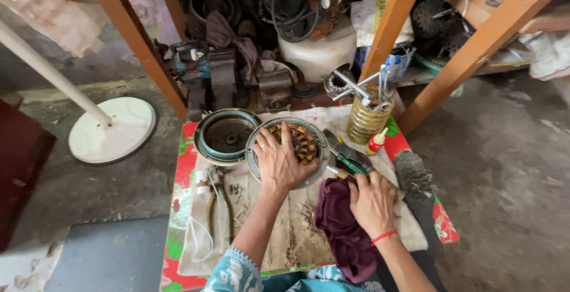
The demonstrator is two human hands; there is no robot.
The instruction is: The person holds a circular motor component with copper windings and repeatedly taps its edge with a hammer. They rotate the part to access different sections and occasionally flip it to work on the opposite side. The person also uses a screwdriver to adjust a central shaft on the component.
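Both hands were down: my left hand (pixel 278 160) lay flat, fingers spread, on the fan motor (pixel 297 143). My right hand (pixel 371 201) gripped a maroon rag (pixel 341 226) beside it.

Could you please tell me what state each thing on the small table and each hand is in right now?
Left hand: flat, fingers spread, pressing on the round motor part.
Round motor part: open, copper windings showing.
Right hand: resting on the maroon cloth.
Maroon cloth: crumpled, hanging over the table edge.
Motor cover: lying hollow side up.
Small bottle: capped, leaning.
Jar: upright, full of tools.
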